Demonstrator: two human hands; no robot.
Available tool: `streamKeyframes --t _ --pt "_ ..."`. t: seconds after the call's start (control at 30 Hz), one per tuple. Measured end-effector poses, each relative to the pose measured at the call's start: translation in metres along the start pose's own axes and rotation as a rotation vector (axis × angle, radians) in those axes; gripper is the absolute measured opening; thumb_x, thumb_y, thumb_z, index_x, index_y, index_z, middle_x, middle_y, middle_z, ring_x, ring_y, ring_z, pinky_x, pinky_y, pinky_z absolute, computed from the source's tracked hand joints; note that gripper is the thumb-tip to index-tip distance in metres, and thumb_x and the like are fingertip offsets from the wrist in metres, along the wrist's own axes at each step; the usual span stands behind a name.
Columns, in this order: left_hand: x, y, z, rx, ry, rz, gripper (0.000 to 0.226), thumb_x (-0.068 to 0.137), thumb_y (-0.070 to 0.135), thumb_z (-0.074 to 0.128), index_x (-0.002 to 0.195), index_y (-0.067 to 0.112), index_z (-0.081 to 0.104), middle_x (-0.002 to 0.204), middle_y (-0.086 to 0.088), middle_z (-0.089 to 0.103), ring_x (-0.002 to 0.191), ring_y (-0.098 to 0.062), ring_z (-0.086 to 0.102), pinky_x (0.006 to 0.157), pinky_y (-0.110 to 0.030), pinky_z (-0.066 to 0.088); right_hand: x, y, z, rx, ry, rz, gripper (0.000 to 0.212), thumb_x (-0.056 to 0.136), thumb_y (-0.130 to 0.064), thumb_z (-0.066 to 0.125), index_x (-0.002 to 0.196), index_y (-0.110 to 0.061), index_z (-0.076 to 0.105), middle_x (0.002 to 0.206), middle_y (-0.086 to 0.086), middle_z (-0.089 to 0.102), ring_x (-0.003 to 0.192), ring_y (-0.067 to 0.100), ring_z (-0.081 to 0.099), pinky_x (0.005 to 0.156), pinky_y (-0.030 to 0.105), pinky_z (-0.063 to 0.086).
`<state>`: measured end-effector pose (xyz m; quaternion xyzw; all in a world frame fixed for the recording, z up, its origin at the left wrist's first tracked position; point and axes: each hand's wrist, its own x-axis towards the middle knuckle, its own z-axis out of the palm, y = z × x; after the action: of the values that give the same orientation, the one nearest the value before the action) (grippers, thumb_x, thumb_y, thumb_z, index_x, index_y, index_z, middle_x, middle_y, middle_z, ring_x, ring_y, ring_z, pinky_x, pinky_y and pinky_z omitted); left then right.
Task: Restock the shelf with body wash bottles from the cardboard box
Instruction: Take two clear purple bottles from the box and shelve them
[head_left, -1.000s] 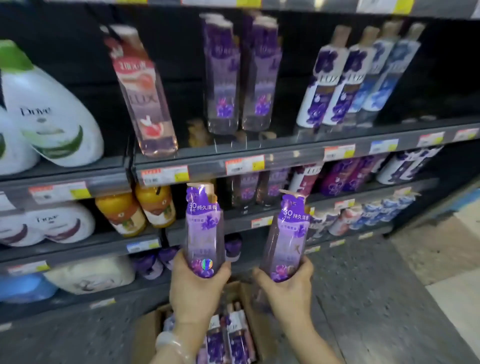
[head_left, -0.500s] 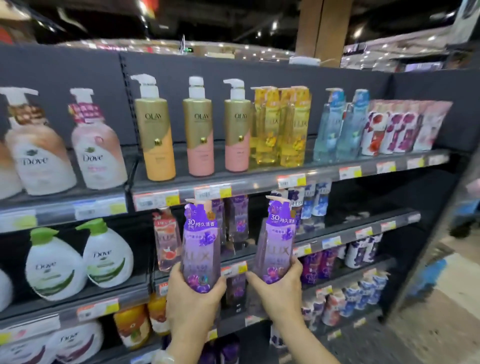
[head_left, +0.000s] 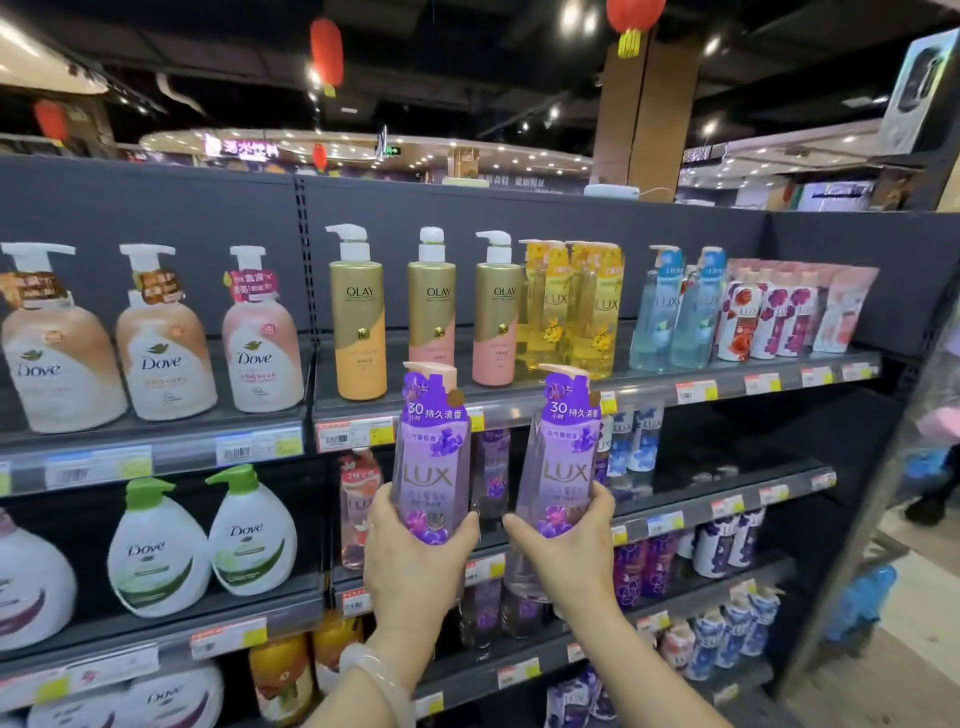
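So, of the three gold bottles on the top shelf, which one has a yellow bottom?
The leftmost gold bottle; the other two have pink bottoms.

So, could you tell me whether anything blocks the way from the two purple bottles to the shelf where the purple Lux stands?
Nothing visible stands between. The left hand and right hand hold the purple bottles upright in front of the second shelf, where matching bottles stand just behind them.
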<state>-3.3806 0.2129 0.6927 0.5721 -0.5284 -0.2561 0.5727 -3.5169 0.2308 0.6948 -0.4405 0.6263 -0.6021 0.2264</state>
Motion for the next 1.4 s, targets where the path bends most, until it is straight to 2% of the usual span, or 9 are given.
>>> streamKeyframes --t 0.27,0.53,0.67,0.83,0.97,1.03,1.1,1.27,1.4 --pt "-0.001 -0.008 -0.013 0.002 0.003 0.003 0.077 0.059 0.039 0.082 0.121 0.027 0.038 0.111 0.004 0.054 0.106 -0.019 0.055 0.09 -0.041 0.05 -0.005 0.005 0.005 0.021 0.003 -0.013 0.091 0.065 -0.021 0.084 0.134 -0.013 0.026 0.118 0.001 0.048 0.104 0.016 0.051 0.086 0.024 0.038" --pt "0.009 -0.009 -0.012 -0.007 0.041 0.019 0.08 0.06 0.039 0.081 0.124 0.024 0.036 0.113 0.003 0.053 0.108 -0.018 0.055 0.092 -0.043 0.05 0.002 0.017 0.011 0.036 -0.034 -0.026 0.087 0.063 -0.022 0.085 0.129 -0.021 0.027 0.118 0.002 0.05 0.106 0.018 0.054 0.087 0.027 0.04" --pt "0.015 -0.01 -0.001 -0.041 0.067 0.012 0.08 0.061 0.034 0.083 0.124 0.022 0.036 0.115 0.002 0.052 0.109 -0.017 0.055 0.091 -0.038 0.051 0.016 0.031 0.003 0.025 -0.079 -0.011 0.087 0.065 -0.02 0.084 0.131 -0.019 0.026 0.117 0.0 0.048 0.104 0.017 0.053 0.085 0.026 0.038" --pt "0.02 -0.024 0.037 -0.065 0.099 -0.009 0.077 0.061 0.031 0.084 0.119 0.03 0.034 0.109 0.007 0.048 0.108 -0.015 0.053 0.093 -0.044 0.051 0.056 0.073 -0.012 -0.005 -0.114 0.051 0.083 0.064 -0.017 0.084 0.126 -0.018 0.029 0.114 0.002 0.047 0.095 0.015 0.051 0.084 0.029 0.039" --pt "0.015 -0.043 0.081 -0.071 0.155 -0.091 0.075 0.06 0.024 0.085 0.114 0.03 0.033 0.103 0.008 0.047 0.103 -0.016 0.053 0.091 -0.04 0.051 0.09 0.12 -0.013 -0.056 -0.171 0.127 0.084 0.059 -0.019 0.087 0.123 -0.016 0.032 0.111 0.003 0.05 0.096 0.02 0.051 0.083 0.027 0.038" --pt "0.008 -0.051 0.102 -0.047 0.213 -0.146 0.078 0.059 0.021 0.086 0.121 0.02 0.039 0.102 0.006 0.048 0.1 -0.018 0.052 0.09 -0.035 0.047 0.102 0.145 -0.012 -0.075 -0.218 0.148 0.089 0.056 -0.017 0.088 0.128 -0.01 0.035 0.109 0.002 0.046 0.098 0.019 0.046 0.084 0.026 0.035" --pt "0.005 -0.058 0.121 -0.043 0.287 -0.208 0.083 0.057 0.02 0.087 0.125 0.012 0.041 0.103 0.002 0.049 0.097 -0.017 0.049 0.086 -0.03 0.041 0.113 0.163 -0.007 -0.086 -0.287 0.169 0.089 0.054 -0.018 0.089 0.126 -0.011 0.037 0.109 0.003 0.049 0.097 0.019 0.048 0.084 0.027 0.038" --pt "-0.003 -0.083 0.153 -0.068 0.372 -0.341 0.08 0.05 0.023 0.09 0.11 0.03 0.039 0.107 -0.002 0.058 0.099 -0.023 0.059 0.089 -0.036 0.046 0.136 0.196 0.008 -0.098 -0.434 0.199 0.085 0.054 -0.02 0.089 0.12 -0.018 0.036 0.108 0.003 0.058 0.093 0.019 0.056 0.08 0.025 0.041" --pt "-0.002 -0.093 0.161 -0.056 0.417 -0.343 0.078 0.052 0.016 0.09 0.109 0.03 0.037 0.104 0.0 0.056 0.095 -0.021 0.058 0.085 -0.03 0.042 0.165 0.198 0.033 -0.045 -0.485 0.16 0.081 0.058 -0.012 0.087 0.121 -0.017 0.036 0.106 0.002 0.06 0.091 0.017 0.06 0.074 0.02 0.041"
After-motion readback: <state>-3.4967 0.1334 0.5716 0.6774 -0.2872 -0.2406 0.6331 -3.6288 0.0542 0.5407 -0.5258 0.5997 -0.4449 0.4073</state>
